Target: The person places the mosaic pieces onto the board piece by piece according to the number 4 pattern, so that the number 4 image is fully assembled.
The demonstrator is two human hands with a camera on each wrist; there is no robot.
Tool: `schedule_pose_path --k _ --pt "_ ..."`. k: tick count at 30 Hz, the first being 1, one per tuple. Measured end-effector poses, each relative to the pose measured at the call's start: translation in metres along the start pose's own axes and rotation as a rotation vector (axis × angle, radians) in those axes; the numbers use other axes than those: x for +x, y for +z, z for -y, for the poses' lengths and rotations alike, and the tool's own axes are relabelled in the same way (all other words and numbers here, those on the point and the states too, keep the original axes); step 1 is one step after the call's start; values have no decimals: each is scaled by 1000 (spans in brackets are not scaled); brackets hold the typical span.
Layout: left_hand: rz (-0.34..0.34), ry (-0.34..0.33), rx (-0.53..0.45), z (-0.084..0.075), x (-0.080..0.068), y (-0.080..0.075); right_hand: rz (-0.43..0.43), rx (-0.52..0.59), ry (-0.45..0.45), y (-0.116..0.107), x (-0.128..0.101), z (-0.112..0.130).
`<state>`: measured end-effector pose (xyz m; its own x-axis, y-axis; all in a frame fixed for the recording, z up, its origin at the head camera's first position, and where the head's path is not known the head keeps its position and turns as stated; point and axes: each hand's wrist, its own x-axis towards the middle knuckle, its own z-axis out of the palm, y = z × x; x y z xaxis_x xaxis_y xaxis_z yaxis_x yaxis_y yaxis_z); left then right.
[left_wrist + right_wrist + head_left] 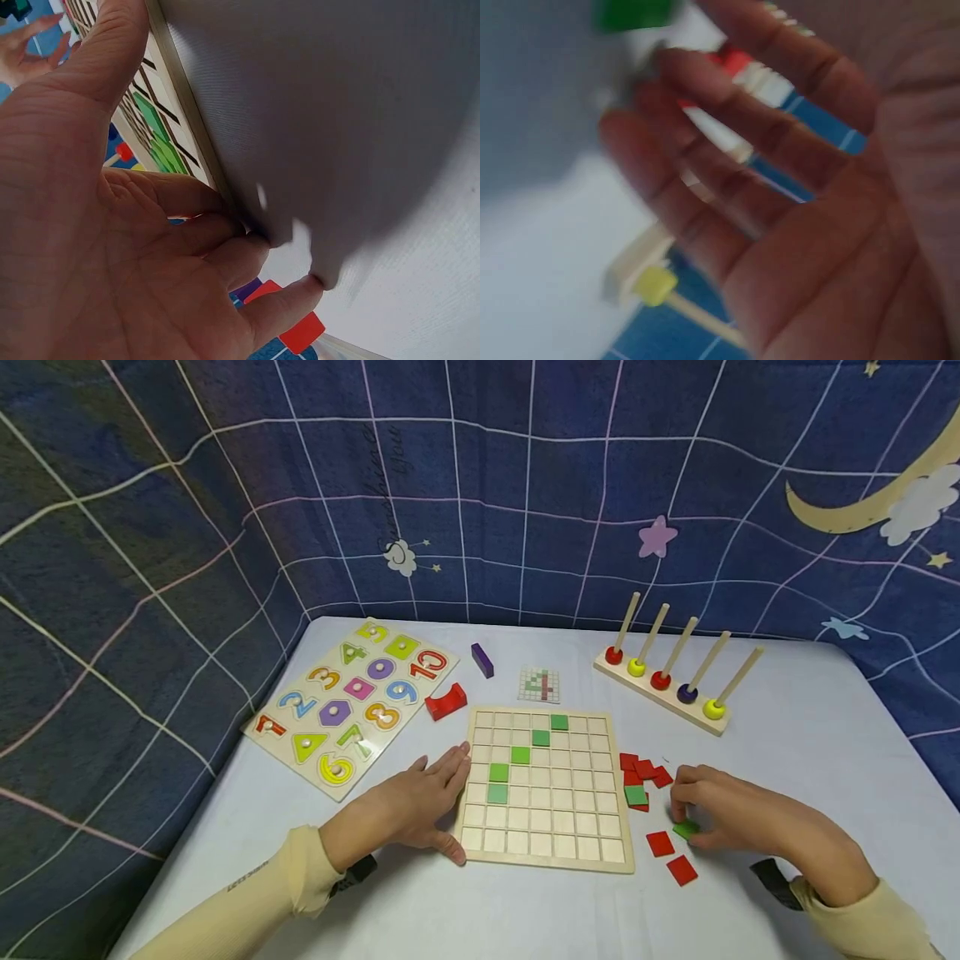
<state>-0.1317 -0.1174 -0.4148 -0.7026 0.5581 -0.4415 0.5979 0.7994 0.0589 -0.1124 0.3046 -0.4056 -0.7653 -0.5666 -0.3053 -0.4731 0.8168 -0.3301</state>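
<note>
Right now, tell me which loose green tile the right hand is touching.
The green tile under the right hand's fingertips, beside two red tiles. The other loose green one lies untouched in the red pile.

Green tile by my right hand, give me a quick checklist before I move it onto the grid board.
1. Right hand on the green tile: ok, fingertips are on it where it lies on the table.
2. Firm pinch on the tile: cannot tell, the right wrist view is blurred.
3. Grid board steadied: ok, the left hand rests against its left edge.
4. Free cells to fill: ok, only four green tiles sit in a diagonal; the other cells show bare.
5. Pattern card in sight: ok, it lies behind the board, but its detail is too small to read.
</note>
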Motion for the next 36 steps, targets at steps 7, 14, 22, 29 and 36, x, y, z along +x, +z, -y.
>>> schedule_pose_path --k 7,14,22,29,36 --pt "-1 6 -8 0 2 1 -19 15 -25 12 -8 -5" --pt "-6 4 -12 1 1 1 -84 -9 -137 15 -1 0" --pt "-17 11 14 1 1 3 -125 -31 -131 11 2 8" --pt "-18 9 13 0 2 1 -197 -96 -212 0 15 28" --pt "-11 2 -11 -4 1 -2 -275 -194 -377 -2 48 56"
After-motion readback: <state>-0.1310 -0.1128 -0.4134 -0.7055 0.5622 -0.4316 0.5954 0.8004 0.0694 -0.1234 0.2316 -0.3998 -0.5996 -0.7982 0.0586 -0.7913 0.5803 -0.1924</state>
